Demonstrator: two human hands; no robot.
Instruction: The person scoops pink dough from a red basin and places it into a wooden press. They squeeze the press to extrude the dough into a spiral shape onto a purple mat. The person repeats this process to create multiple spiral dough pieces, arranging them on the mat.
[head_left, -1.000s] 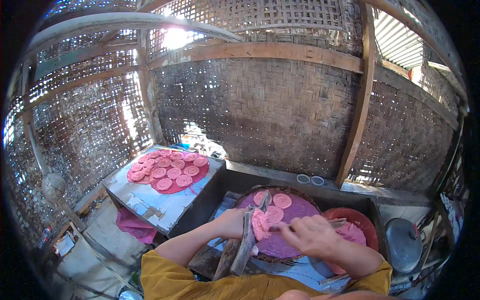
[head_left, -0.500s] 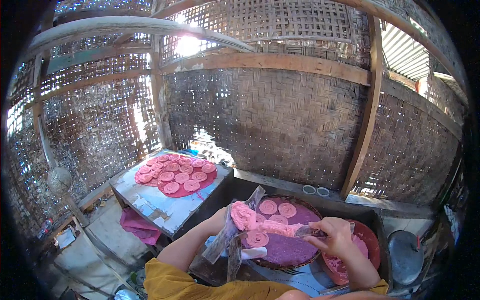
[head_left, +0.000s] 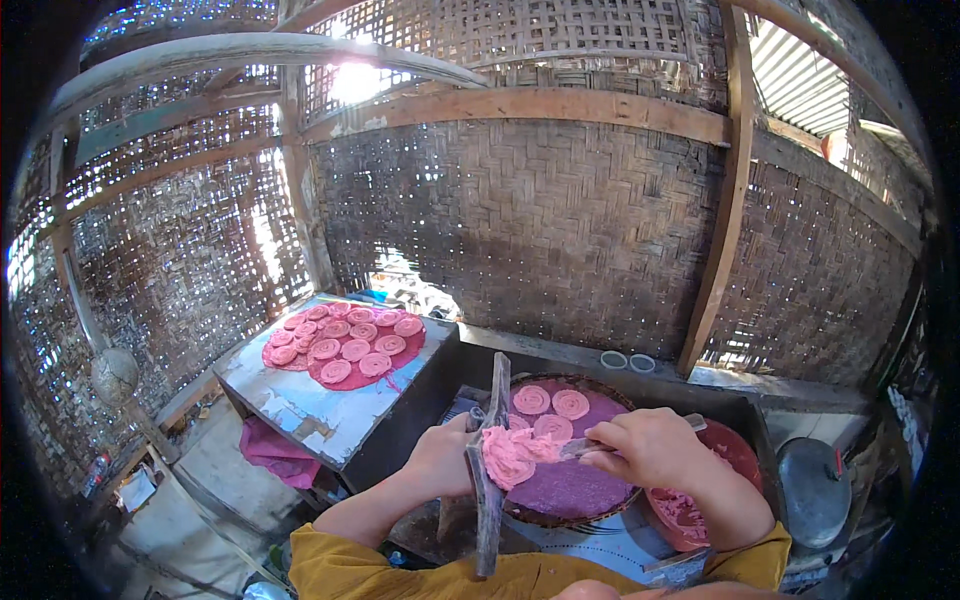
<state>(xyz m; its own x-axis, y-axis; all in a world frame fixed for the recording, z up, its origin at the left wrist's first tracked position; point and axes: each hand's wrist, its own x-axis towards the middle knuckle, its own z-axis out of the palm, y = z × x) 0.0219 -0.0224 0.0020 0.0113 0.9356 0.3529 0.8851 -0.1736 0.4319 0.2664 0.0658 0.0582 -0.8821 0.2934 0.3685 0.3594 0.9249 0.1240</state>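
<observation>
My left hand [head_left: 441,458] is closed round a weathered wooden tool [head_left: 488,530] with an upright crosspiece. A mass of soft pink dough [head_left: 508,457] sits on the tool beside that hand. My right hand [head_left: 645,445] grips a wooden stick [head_left: 685,425] whose near part meets the dough. Below them is a round woven tray with a purple surface [head_left: 571,487], bearing several flat pink coiled discs [head_left: 570,404]. At the right, behind my right arm, a red basin [head_left: 728,448] holds more pink paste.
A low table [head_left: 260,393] at the left bears many pink coils [head_left: 355,350]; a magenta cloth [head_left: 270,450] hangs beneath it. Two small rings [head_left: 641,363] lie on the back ledge. A metal lid [head_left: 812,492] is at the right. Woven walls and wooden beams [head_left: 510,115] surround me.
Compared with half a second ago, the wooden tool stands more upright in view, and my right hand has moved toward the left, nearer the dough, which looks more bunched together.
</observation>
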